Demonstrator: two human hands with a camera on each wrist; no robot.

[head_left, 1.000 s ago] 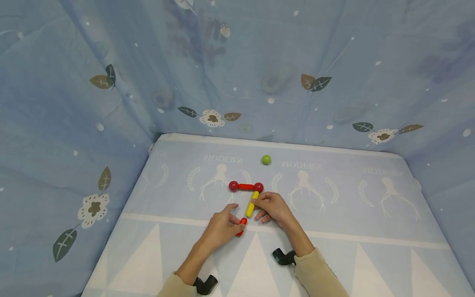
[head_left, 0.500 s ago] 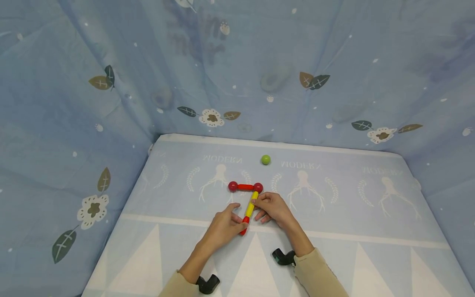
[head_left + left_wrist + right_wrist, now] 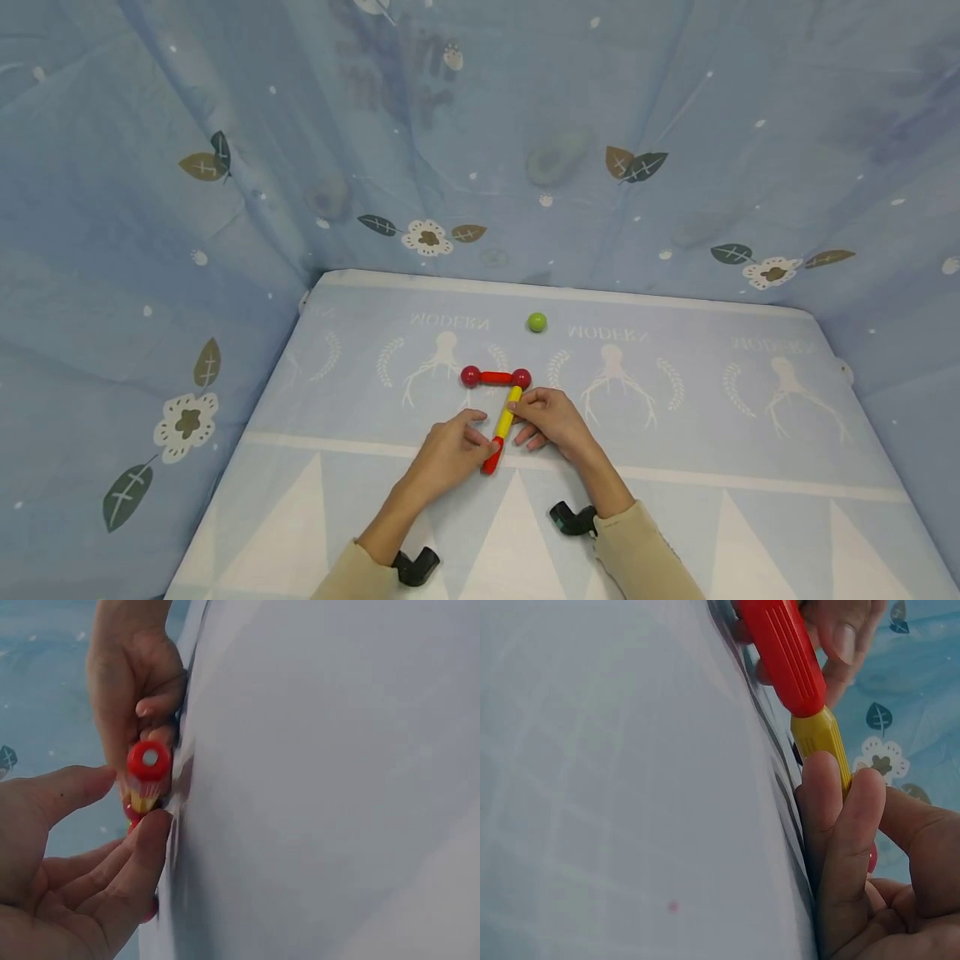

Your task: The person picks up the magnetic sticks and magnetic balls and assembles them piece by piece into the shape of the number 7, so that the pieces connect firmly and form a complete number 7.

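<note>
Both hands at the yellow rod [image 3: 507,411].
Left hand [image 3: 448,454] pinches the red rod [image 3: 492,456]; right hand [image 3: 551,417] pinches the yellow rod. Right wrist view alone shows them apparently joined end to end.

red rod [image 3: 491,457], yellow rod [image 3: 507,412], green ball [image 3: 537,322], blue mat [image 3: 675,433]

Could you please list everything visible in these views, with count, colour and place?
Red balls: two, dark red, mid-mat, one at each end of the far red stick.
Far red stick: one, red, lying between the balls.
Yellow stick: one, yellow, running from the right-hand ball toward the person.
Near red stick: one, red, at the yellow stick's near end.
Green ball: one, green, alone at the far side.
Mat: one, pale blue, printed.
Left hand: pinches the near red stick.
Right hand: holds the yellow stick.
</note>
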